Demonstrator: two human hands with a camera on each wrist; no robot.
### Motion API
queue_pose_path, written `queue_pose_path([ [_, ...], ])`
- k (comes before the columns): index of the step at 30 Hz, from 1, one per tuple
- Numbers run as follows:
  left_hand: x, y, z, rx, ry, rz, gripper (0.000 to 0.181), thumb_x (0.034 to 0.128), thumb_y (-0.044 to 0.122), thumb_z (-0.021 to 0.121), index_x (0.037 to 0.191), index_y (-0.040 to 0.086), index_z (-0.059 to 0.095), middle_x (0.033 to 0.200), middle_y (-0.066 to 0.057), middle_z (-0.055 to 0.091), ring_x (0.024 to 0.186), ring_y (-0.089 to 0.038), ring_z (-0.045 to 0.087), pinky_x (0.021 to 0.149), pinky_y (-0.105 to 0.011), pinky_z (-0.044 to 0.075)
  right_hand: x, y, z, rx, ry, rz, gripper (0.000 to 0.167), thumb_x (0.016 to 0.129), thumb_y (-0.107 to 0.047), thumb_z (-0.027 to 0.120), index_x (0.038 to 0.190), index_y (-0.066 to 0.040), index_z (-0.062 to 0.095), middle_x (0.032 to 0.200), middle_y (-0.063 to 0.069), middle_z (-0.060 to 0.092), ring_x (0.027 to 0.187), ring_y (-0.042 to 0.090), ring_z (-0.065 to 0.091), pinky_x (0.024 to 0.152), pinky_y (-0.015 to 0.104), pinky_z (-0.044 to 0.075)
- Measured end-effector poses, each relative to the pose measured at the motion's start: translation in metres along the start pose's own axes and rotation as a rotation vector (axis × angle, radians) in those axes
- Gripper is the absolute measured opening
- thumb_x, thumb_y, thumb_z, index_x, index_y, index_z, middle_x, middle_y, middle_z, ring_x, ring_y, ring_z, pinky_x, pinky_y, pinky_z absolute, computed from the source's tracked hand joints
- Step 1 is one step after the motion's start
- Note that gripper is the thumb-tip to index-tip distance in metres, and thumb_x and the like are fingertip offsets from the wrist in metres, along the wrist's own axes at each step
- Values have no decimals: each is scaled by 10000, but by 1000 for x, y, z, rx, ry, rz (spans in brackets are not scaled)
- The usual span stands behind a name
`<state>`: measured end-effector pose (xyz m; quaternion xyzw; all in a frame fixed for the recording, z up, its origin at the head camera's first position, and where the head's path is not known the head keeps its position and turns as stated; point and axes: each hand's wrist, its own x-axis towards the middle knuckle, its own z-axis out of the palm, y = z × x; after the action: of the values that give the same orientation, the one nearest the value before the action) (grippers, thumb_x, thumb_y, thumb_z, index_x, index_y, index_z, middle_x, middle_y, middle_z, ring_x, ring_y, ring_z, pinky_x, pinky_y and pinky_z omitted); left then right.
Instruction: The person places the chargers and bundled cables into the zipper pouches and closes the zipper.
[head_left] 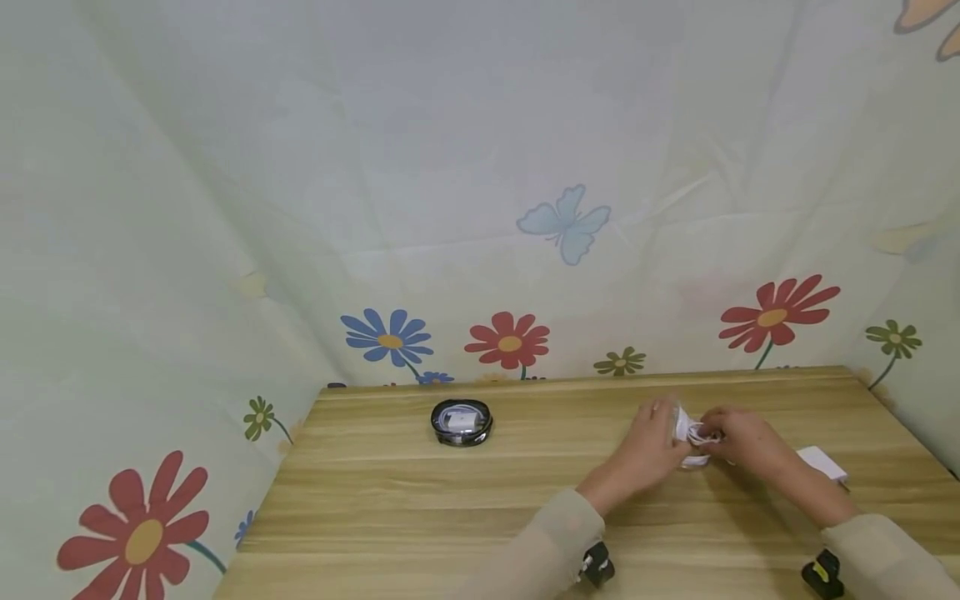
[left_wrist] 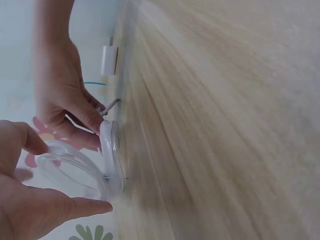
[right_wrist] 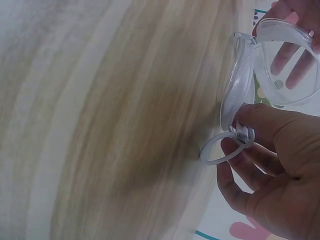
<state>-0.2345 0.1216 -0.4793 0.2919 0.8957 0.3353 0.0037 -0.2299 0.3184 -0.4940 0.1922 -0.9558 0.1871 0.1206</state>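
A round clear case (left_wrist: 112, 155) with a white rim stands opened on the table, its two halves hinged apart. My left hand (head_left: 651, 448) holds one half between thumb and fingers, as the left wrist view shows. My right hand (right_wrist: 280, 165) pinches a coiled white cable (right_wrist: 215, 155) with a metal-tipped plug (right_wrist: 242, 136) at the edge of the other half. In the head view the cable lies between both hands, partly hidden by the fingers.
A white charger block (head_left: 822, 463) lies right of my right forearm. Farther left on the wooden table (head_left: 375, 500) is a round black-rimmed case (head_left: 462, 422) with a white plug and cable inside. A flowered cloth (head_left: 450, 167) hangs behind the table.
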Motion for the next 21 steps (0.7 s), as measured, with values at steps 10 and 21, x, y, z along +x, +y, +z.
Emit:
queue_pose_path([
  [10, 0, -4, -3, 34, -31, 32, 649, 907, 242, 696, 1518, 247, 475, 1574, -108, 389, 1402, -248, 447, 1071, -330, 446, 8, -3, -20, 125, -59, 80, 168, 870, -146, 802, 966, -13, 765, 897, 57, 723, 784, 173, 640, 643, 339, 550],
  [21, -3, -6, -8, 34, -8, 48, 627, 875, 286, 773, 1452, 262, 527, 1514, -31, 441, 1335, -212, 459, 1012, -286, 434, 20, -15, -38, 297, -194, 173, 307, 958, -197, 713, 1125, 60, 739, 1029, 184, 744, 849, 246, 705, 672, 354, 591],
])
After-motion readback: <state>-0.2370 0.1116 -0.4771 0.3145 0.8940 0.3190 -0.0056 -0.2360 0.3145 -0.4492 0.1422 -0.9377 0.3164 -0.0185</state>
